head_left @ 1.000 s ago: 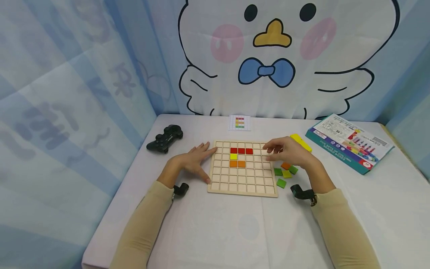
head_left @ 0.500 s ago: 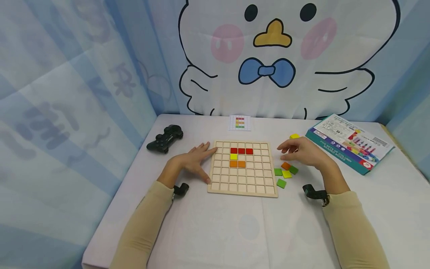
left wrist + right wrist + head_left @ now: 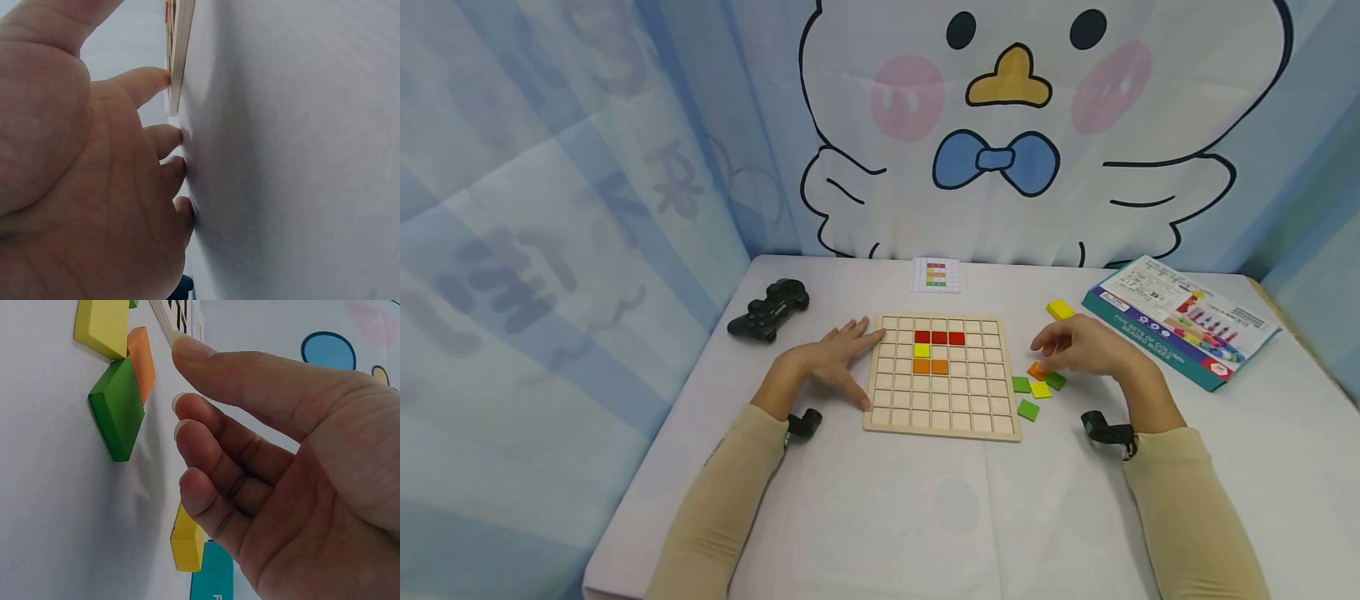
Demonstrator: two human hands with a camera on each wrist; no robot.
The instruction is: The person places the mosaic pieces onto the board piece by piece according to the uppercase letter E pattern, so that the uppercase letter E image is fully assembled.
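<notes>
My left hand [image 3: 829, 358] lies spread at the left side of a wooden grid board [image 3: 940, 421], with thumb and index finger touching its edge. On the board sit a row of red tiles [image 3: 939, 337], one yellow tile [image 3: 922, 350] and two orange tiles [image 3: 931, 367]. My right hand [image 3: 1086, 346] hovers right of the board, fingers loosely bent, just over a loose orange tile [image 3: 142, 362]. Thumb and fingers are apart with nothing between them in the right wrist view. Beside that tile lie a green tile [image 3: 119, 412] and a yellow tile [image 3: 103, 325].
Two more green tiles [image 3: 1028, 409] lie by the board's right edge. A yellow block [image 3: 1060, 309] is behind my right hand, near a teal-edged box [image 3: 1180, 325]. A pattern card [image 3: 936, 275] lies behind the board. A black game controller [image 3: 769, 310] is at the left.
My right hand has moved right, away from the board's right edge, then lowered toward the loose orange tile. My left hand and the tiles on the board stay as they were.
</notes>
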